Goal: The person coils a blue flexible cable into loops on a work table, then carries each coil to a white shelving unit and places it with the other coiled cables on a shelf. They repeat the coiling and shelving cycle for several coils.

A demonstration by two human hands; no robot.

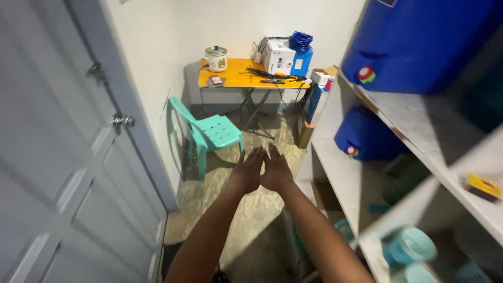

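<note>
Narrow storage room, pale walls, mottled stone-look floor (pixel 262 220) down the middle of the frame. Grey panelled door (pixel 57 157) fills the left side, handle seen at mid-height. White shelving (pixel 398 120) runs along the right edge; two big blue drums are set on it, upper drum (pixel 419 42) at top right, lower drum (pixel 367 136) one shelf below, each with a red tap at its base. Blurred teal cups are seen on the bottom-right shelf.

Orange folding table (pixel 236 78) is placed against the far wall, top centre. On it: a white rice cooker (pixel 216 57) at the left end, a white box (pixel 277 56) and a blue box topped with a coil of blue cable on the right, black cables spread across the surface. Teal plastic chair (pixel 212 131) is parked in front of the table, left of centre.

Both arms are stretched out in the centre of the frame. Left hand (pixel 246 170) and right hand (pixel 275 170) are held flat, fingers straight, inner edges touching or overlapping slightly. Nothing is gripped by either hand. Nearest item is the teal chair, just up-left of the hands, not touched.
</note>
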